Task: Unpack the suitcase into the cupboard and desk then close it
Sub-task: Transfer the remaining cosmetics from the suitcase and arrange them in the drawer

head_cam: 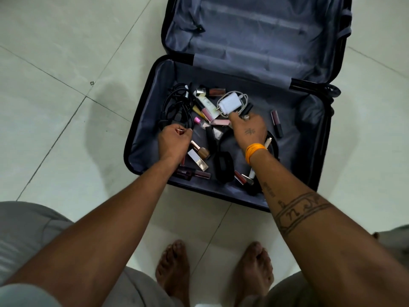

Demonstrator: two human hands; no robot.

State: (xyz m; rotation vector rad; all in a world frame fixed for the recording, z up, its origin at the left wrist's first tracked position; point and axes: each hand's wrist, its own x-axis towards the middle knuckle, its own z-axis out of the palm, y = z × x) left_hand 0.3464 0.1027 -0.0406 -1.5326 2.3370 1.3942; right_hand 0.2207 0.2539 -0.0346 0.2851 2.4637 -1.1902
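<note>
Suitcase (309, 151) lies open on the floor at your 12 o'clock, so your left hand (173, 140) grips the black cables (177, 107) at 11 while your right hand (250, 127) pinches the white charger (230, 103).

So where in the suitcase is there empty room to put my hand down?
The far half of the suitcase is bare lining. In the near half, the strip right of the lone dark lip gloss is free, up to the wall. It's crowded around the black cables, white charger and both hands.
</note>
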